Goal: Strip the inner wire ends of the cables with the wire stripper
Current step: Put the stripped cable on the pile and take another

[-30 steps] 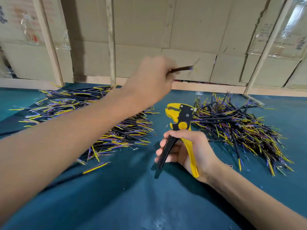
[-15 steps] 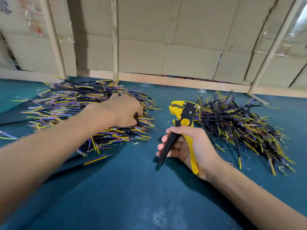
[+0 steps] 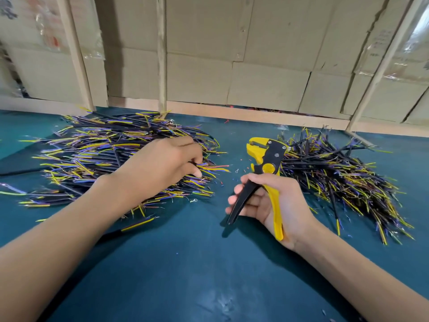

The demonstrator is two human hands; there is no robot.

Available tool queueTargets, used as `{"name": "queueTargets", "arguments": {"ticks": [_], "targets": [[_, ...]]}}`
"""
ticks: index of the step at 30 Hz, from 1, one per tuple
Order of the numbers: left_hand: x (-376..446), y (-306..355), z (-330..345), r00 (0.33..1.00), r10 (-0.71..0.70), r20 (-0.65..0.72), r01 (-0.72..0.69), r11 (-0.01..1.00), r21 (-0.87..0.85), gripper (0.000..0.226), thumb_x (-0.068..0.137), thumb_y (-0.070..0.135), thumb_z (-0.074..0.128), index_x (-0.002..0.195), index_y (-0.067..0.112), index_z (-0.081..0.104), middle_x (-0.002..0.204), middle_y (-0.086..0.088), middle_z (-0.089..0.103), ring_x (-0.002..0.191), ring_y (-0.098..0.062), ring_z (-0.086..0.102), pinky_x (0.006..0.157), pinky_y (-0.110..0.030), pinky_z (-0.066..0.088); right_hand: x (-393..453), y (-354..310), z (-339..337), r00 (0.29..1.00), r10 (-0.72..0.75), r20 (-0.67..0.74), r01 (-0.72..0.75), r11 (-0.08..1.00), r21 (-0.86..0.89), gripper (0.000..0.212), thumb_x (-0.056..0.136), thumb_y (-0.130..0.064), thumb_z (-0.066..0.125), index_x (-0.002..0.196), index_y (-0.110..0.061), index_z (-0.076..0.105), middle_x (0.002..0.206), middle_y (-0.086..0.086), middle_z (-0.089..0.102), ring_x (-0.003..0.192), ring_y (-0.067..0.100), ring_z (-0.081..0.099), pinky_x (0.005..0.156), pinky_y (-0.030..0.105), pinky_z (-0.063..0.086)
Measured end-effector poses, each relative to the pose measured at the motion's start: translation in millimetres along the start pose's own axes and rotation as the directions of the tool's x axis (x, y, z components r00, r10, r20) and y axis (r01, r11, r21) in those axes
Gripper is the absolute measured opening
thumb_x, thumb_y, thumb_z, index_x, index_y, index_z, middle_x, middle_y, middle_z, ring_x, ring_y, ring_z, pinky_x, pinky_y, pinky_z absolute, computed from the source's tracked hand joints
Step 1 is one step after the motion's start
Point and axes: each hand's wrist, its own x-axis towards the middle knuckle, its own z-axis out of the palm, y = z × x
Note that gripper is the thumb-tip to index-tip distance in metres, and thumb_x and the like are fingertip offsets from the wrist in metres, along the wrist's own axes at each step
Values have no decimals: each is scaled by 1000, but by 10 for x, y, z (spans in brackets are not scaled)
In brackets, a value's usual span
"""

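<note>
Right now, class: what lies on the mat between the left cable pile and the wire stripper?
In the head view, bare teal mat with small scattered bits: a ring terminal and insulation scraps, between left pile and stripper.

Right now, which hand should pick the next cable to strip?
Left. The left hand is already on the left cable pile, fingers curled among the wires. The right hand is occupied gripping the wire stripper.

My left hand reaches forward on an outstretched forearm, knuckles up, fingers curled down and pinching cable ends in the left pile. My right hand, palm up, grips the wire stripper right of that pile.
</note>
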Motion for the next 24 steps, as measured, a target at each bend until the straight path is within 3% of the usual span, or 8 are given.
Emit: {"name": "queueTargets", "arguments": {"ticks": [4,9,12,15,18,20,22,24], "targets": [[17,156,5,974,201,-105,-204,979,-20,21,98,20,64,98,0,70,93,-11,62,81,-31,62,76,-45,54,14,8,-21,994,-110,22,111,993,-42,26,81,-12,70,99,4,60,82,20,66,68,39,67,64,49,60],[34,245,38,953,275,-127,-280,960,-20,21,98,17,62,101,-2,70,94,-14,62,83,-33,61,77,-46,52,36,-36,-107,970,-238,48,238,971,-5,30,83,-23,66,102,0,63,101,21,74,72,38,71,69,51,60],[36,251,37,942,320,-101,-319,947,30,20,98,18,64,101,0,73,92,-14,65,82,-35,60,75,-48,51,46,-68,-134,958,-285,39,285,958,-11,13,81,-11,71,93,-5,69,96,24,73,72,39,71,71,51,60],[44,294,35,927,349,-138,-346,937,46,20,100,18,62,105,1,73,89,-14,65,79,-34,59,72,-47,51,66,-71,-143,961,-277,5,277,959,-54,18,72,3,73,88,-4,70,87,22,72,70,39,71,69,50,61],[23,328,0,939,269,-215,-271,962,24,26,102,23,58,115,6,73,86,-8,64,73,-30,60,63,-44,53,64,-104,-159,982,-190,7,189,977,-96,26,69,7,74,92,1,65,83,23,69,67,39,69,67,48,61],[19,347,-12,959,150,-241,-178,979,-98,30,103,26,55,122,10,70,85,1,61,72,-23,60,63,-41,54,46,-131,-180,996,-57,70,69,982,-176,27,71,9,74,96,3,64,84,24,66,66,38,67,68,50,60],[19,355,-2,980,71,-186,-118,960,-255,32,103,25,52,128,11,67,82,6,61,72,-14,59,69,-33,52,19,-152,-191,988,70,140,-29,960,-277,22,76,4,74,97,2,66,89,26,67,68,39,67,69,50,59],[15,358,21,995,11,-98,-45,932,-360,33,104,25,51,132,16,64,79,9,68,64,-12,59,64,-27,50,5,-172,-189,984,114,138,-66,948,-312,25,78,-9,77,100,1,69,97,26,70,72,40,68,68,50,59]]}}
